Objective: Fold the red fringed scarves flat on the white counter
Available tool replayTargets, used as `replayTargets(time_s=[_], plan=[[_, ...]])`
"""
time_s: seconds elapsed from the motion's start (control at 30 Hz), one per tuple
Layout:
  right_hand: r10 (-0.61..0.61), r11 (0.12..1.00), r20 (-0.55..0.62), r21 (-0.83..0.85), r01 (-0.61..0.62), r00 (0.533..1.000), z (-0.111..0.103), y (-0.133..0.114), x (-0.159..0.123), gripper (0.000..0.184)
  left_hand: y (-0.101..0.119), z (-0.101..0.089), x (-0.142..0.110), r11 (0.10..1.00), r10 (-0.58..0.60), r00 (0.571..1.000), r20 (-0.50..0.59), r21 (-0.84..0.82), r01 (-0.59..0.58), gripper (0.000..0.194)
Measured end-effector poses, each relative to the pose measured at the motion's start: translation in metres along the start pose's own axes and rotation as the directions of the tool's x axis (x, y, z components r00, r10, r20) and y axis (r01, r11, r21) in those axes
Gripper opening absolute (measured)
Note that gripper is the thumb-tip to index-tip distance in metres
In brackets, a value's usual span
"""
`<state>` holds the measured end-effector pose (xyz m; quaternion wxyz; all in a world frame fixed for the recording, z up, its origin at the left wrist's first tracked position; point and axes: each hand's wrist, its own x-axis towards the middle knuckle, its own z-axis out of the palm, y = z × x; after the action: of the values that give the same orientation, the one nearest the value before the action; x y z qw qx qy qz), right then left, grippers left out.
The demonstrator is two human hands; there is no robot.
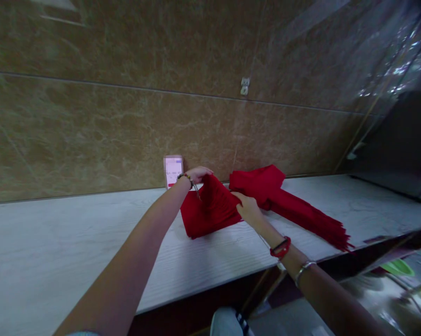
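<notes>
A stack of red fabric pieces (210, 217) lies on the white table in front of me, with its upper layers raised and curved. My left hand (200, 173) grips the raised far edge of the fabric, its fingers partly hidden behind it. At the stack's right side, my right hand (248, 207) is closed on the fabric's edge, thumb on top. Just right of it is a second heap of red fabric (257, 182), with a long layered strip (311, 217) running from it toward the table's front edge.
A phone (173, 169) with a lit screen leans against the brown marbled wall (126, 130) behind my left hand. A wall socket (245, 86) sits higher up. The white table (73, 233) has its front edge near me. A dark bulky object (399, 144) stands at the right end.
</notes>
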<state>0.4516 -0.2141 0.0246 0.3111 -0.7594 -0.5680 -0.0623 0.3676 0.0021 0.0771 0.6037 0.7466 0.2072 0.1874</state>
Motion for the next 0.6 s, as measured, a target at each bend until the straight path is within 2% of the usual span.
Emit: replayTargets(time_s=[0.1,0.2,0.27,0.4,0.5,0.6], plan=[[0.035,0.997,-0.055,0.073,-0.031,0.998,0.004,0.018,-0.001,0.054,-0.009,0.016,0.013,0.996,-0.016,1.0,-0.016,-0.083,0.015,0.011],[0.06,0.988,-0.147,0.15,-0.037,0.987,-0.005,0.031,0.005,0.052,-0.007,0.022,0.026,0.987,-0.033,0.999,-0.021,-0.161,0.029,0.005],[0.091,0.977,-0.163,0.203,-0.057,0.982,-0.009,0.039,0.01,0.051,-0.007,0.024,0.034,0.979,-0.06,0.998,-0.022,-0.198,0.054,0.006],[0.126,0.951,-0.054,0.291,-0.105,0.991,0.003,0.055,0.012,0.05,-0.02,0.025,0.039,0.967,-0.149,0.989,-0.006,-0.212,0.144,0.008],[0.087,0.91,0.012,0.405,-0.084,0.996,0.02,0.06,0.008,0.049,-0.031,0.021,0.034,0.956,-0.222,0.975,0.026,-0.19,0.223,0.012],[0.005,0.864,0.024,0.503,-0.017,1.0,0.023,0.056,0.006,0.051,-0.031,0.014,0.028,0.945,-0.27,0.96,0.069,-0.174,0.278,0.017]])
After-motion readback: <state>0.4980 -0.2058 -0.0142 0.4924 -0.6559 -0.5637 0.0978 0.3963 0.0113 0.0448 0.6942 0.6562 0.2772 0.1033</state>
